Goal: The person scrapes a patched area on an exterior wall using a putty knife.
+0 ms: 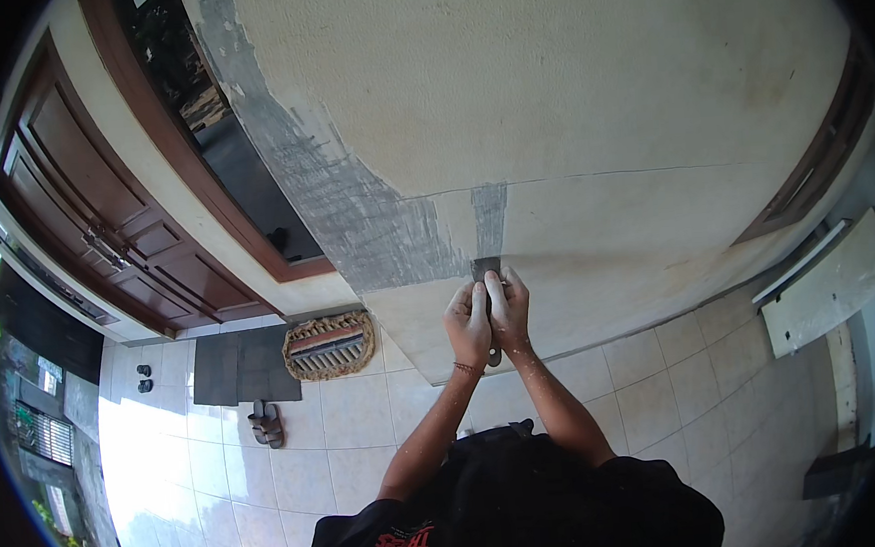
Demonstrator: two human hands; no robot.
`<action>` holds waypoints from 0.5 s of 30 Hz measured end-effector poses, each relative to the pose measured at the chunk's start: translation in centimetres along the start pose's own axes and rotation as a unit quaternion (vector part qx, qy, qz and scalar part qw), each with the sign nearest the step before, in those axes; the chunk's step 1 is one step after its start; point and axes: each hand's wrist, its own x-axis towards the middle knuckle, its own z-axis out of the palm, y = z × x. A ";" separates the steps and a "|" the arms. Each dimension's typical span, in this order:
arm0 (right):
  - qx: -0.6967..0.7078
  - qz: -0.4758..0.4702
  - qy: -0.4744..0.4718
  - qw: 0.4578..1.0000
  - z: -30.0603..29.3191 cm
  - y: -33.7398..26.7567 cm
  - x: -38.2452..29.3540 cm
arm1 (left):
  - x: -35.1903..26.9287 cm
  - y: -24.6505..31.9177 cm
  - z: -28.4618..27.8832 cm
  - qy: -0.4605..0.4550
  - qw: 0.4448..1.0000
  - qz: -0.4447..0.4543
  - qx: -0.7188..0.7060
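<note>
Both my hands close around one putty knife [487, 267], a scraper with a flat dark blade, held against the wall. My left hand [470, 320] is on the left side of its handle and my right hand [510, 310] on the right; pale dust coats the fingers. The holed handle end shows below, between my wrists. Just above the blade a narrow grey strip [490, 218] of bared wall runs up to a thin horizontal crack. To the left lies a larger scraped grey area [359, 218], with cream paint [548, 116] around it.
A brown-framed window [251, 172] and a wooden double door [110, 211] are at the left. On the tiled floor [356, 414] are a striped doormat [329, 345], a grey mat [244, 364] and sandals [268, 424]. A pale panel [825, 291] leans at the right.
</note>
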 end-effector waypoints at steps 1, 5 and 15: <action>0.001 -0.002 0.001 1.000 -0.2 0.4 0.1 | 0.1 0.1 0.0 -0.001 1.000 0.001 0.000; -0.025 -0.021 -0.009 0.999 0.2 -0.4 0.1 | 0.0 1.1 0.1 0.007 1.000 -0.019 0.003; 0.003 0.000 -0.016 1.000 0.2 -0.9 0.4 | 0.2 1.3 0.3 0.013 1.000 -0.007 0.027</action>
